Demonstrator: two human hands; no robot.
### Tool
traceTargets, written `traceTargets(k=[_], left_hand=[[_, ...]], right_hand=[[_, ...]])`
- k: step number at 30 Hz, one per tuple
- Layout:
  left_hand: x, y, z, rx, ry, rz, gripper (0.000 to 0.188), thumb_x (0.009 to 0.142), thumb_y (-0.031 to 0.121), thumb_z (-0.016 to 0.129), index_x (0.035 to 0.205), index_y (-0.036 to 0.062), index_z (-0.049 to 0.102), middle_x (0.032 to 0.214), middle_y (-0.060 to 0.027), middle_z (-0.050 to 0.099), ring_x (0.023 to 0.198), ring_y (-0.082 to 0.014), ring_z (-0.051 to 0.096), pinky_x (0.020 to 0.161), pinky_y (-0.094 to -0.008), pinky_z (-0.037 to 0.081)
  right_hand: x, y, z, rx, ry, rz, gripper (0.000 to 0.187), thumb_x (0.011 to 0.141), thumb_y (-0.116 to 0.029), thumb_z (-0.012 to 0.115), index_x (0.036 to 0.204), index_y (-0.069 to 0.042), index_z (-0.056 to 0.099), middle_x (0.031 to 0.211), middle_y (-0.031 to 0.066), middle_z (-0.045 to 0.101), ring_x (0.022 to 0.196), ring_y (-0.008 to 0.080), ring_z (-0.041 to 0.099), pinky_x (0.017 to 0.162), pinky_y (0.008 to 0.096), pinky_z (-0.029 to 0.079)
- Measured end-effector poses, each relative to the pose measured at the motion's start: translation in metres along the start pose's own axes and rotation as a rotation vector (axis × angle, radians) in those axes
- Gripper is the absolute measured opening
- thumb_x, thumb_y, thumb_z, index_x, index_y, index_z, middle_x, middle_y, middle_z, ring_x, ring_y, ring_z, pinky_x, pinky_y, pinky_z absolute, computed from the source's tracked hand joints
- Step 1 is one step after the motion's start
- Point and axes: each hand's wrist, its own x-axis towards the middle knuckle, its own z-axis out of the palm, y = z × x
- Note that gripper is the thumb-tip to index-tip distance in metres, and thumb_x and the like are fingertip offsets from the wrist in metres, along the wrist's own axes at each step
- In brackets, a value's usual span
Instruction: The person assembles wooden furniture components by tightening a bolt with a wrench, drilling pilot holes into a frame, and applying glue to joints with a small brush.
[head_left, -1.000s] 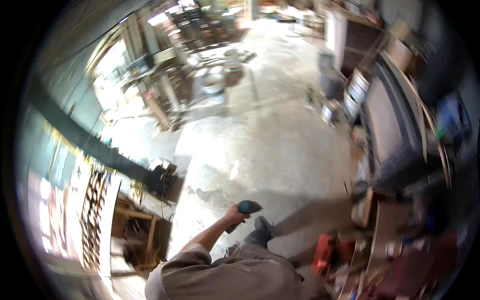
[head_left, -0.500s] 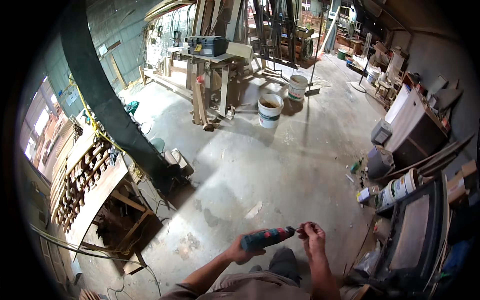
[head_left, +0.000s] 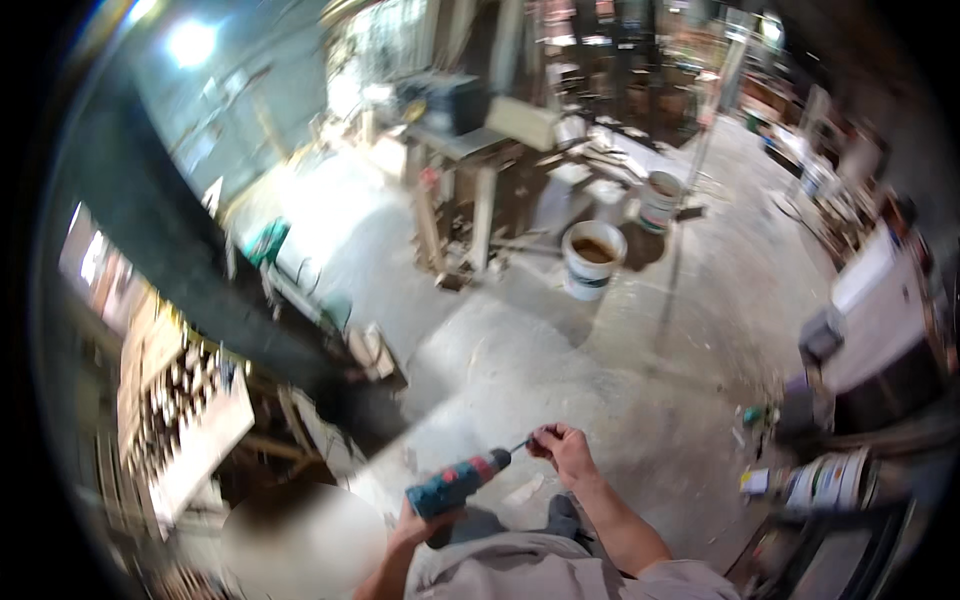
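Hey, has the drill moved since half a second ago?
Yes: the drill, in the left hand, has shifted left in view against the front white bucket; it was almost straight below that bucket before, though the camera moved too.

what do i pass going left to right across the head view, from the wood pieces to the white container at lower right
stacked wood pieces → blue-and-red drill in the left hand → thin dark rod at its nose → right hand → farther bucket → white container
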Motion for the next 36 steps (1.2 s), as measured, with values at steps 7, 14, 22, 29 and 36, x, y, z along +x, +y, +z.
traceTargets(k=[7,14,22,29,36], left_hand=[[0.159,0.022,-0.087,-0.256,0.109,0.125,0.056,0.070,-0.004,0.076,0.121,0.0022,0.056,0.091,-0.0058,0.067,0.080,-0.0149,0.065,0.073,-0.0321,0.054],[0.353,0.107,-0.239,-0.153,0.132,0.229,0.069,0.069,0.002,0.080,0.131,0.0035,0.049,0.108,-0.0031,0.063,0.093,-0.0107,0.060,0.084,-0.0290,0.050],[0.515,0.213,-0.418,-0.440,0.346,0.138,0.047,0.075,0.000,0.073,0.119,-0.0011,0.056,0.102,-0.0097,0.066,0.082,-0.0139,0.065,0.076,-0.0297,0.055],[0.680,0.272,-0.592,-0.586,0.587,0.140,0.042,0.076,-0.002,0.071,0.115,-0.0003,0.058,0.101,-0.0128,0.067,0.083,-0.0180,0.066,0.072,-0.0313,0.057],[0.812,0.366,-0.759,-0.605,0.862,0.188,0.038,0.076,0.007,0.072,0.111,-0.0009,0.060,0.098,-0.0123,0.066,0.069,-0.0193,0.064,0.060,-0.0310,0.052]], right_hand=[[0.213,-0.020,0.061,0.167,-0.170,0.180,0.010,0.092,-0.008,0.061,0.094,0.001,0.062,0.085,0.0095,0.066,0.072,0.0171,0.064,0.067,0.0290,0.056],[0.427,-0.058,0.236,0.408,-0.086,0.108,0.010,0.093,-0.011,0.058,0.098,-0.003,0.059,0.088,0.0053,0.061,0.075,0.0107,0.059,0.068,0.0249,0.052],[0.665,-0.075,0.457,0.394,-0.371,0.249,0.011,0.095,-0.016,0.057,0.100,-0.006,0.058,0.089,0.0030,0.059,0.073,0.0083,0.056,0.066,0.0224,0.050],[0.905,-0.038,0.643,0.476,-0.361,0.514,0.009,0.092,-0.011,0.060,0.094,-0.003,0.060,0.087,0.0064,0.063,0.072,0.0115,0.060,0.064,0.0224,0.052],[1.091,-0.030,0.855,0.323,-0.423,0.652,0.010,0.094,-0.014,0.059,0.097,-0.005,0.061,0.086,0.0040,0.063,0.070,0.0101,0.059,0.064,0.0240,0.053]])
